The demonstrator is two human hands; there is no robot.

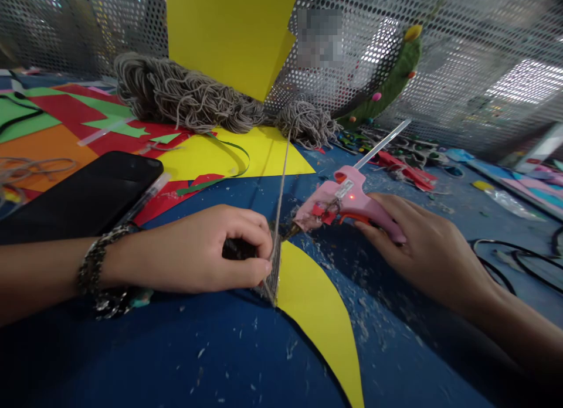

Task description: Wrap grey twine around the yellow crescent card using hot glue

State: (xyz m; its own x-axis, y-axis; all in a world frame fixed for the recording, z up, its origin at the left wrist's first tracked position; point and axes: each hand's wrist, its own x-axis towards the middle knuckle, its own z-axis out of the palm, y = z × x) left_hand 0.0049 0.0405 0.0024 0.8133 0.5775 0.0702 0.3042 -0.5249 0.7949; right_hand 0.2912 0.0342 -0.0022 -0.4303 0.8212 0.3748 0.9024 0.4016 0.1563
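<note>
My left hand (220, 250) is closed, thumb and index finger pinching the yarn-wrapped end of a yellow crescent-shaped card (323, 302). Grey yarn (282, 182) runs taut from that end up to a small yarn bundle (303, 122) at the back. In my right hand (422, 250) is a pink hot glue gun (352, 194), gripped by its handle with a finger near the orange trigger. Its nozzle points left, close to the wrapped edge; whether it touches is hard to tell. A clear glue stick (382, 144) sticks out of the gun's back.
A black phone (88, 191) lies at left among coloured paper scraps (57, 138). Behind are a thick grey yarn skein (185, 94), upright yellow card (229, 33) and a perforated metal screen (369, 50) with a green decorated crescent (387, 85). A black cable (519, 252) loops at right.
</note>
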